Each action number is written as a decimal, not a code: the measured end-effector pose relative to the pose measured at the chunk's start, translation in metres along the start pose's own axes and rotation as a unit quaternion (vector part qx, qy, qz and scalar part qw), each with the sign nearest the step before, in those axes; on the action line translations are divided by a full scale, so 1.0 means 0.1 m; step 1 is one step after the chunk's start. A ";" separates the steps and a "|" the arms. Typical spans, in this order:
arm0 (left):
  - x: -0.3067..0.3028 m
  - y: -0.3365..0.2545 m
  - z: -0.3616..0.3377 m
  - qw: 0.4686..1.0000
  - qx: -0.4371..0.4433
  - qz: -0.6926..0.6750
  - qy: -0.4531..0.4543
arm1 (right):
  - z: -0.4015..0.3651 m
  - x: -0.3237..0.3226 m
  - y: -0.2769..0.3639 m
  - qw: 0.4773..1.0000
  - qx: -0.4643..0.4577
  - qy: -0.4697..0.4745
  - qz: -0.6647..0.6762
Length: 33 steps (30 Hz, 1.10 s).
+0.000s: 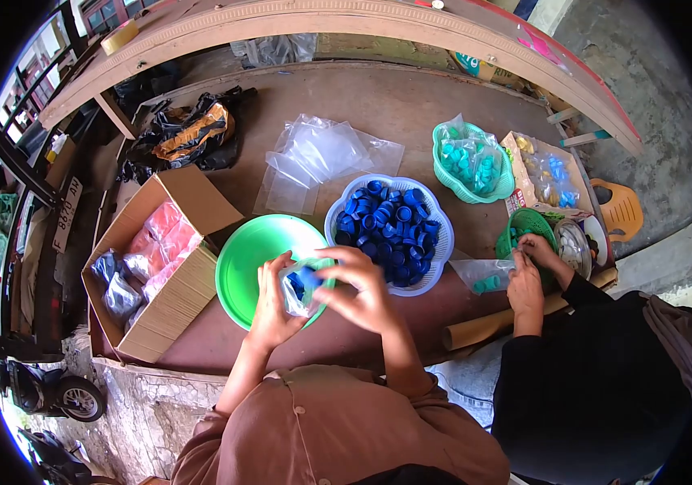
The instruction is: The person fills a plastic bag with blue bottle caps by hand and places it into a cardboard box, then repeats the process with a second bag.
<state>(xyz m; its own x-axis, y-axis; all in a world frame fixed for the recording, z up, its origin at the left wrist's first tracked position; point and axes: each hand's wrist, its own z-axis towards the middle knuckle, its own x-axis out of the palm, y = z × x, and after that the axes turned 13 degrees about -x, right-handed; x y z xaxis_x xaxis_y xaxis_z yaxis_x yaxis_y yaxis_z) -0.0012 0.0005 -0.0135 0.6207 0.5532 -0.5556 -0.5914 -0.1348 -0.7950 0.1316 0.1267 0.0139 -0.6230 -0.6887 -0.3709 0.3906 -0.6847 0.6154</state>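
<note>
Both my hands are closed around one small clear bag (300,289) at the centre of the frame, just above the lower rim of the green bowl (253,246). My left hand (271,305) cups it from the side and my right hand (359,293) pinches its top. The bag is see-through and crumpled, with a few blue caps inside; I cannot count them.

Right of the bowl, one white basket (440,250) is heaped with blue caps. At upper right, one teal basket (463,190) holds bagged teal caps. At left, one cardboard box (188,287) holds pink and grey bags.
</note>
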 end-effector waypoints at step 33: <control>0.01 -0.05 0.01 1.000 0.001 0.007 -0.001 | -0.42 -0.57 -0.93 0.869 0.310 -0.355 0.148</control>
<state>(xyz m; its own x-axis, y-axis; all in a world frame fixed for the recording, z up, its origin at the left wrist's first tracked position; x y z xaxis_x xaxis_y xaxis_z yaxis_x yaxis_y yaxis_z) 0.0019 0.0026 -0.0097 0.6117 0.5530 -0.5657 -0.6010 -0.1402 -0.7869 0.1593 0.2195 -0.0520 -0.9051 -0.3406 0.2546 0.3011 -0.0904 0.9493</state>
